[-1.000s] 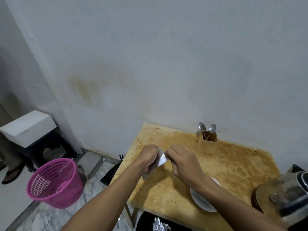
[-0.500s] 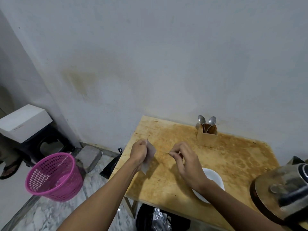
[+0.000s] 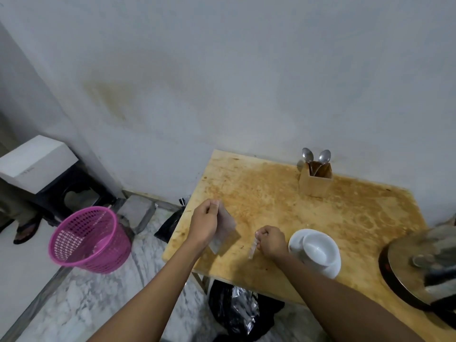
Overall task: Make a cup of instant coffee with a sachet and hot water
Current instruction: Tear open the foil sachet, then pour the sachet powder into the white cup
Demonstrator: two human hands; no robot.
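My left hand (image 3: 206, 224) pinches the top of a grey-white coffee sachet (image 3: 225, 234), which hangs over the left part of the stained wooden table (image 3: 357, 218). A thin torn-off strip (image 3: 253, 249) of the sachet dangles from my right hand (image 3: 271, 240), just right of the sachet. To the right of that hand stands a white cup (image 3: 319, 246) on a white saucer (image 3: 330, 269). A kettle (image 3: 424, 267) with a metal lid sits at the table's right edge.
A wooden holder with two spoons (image 3: 315, 178) stands at the back against the wall. A pink plastic basket (image 3: 88, 239) sits on the marble floor left of the table, a black bag (image 3: 237, 309) under it, and a white box (image 3: 34, 162) on a dark stool far left.
My hands were together on the sachet; now they are apart, the strip torn off in my right hand. The right hand has dropped toward the cup, uncovering it.
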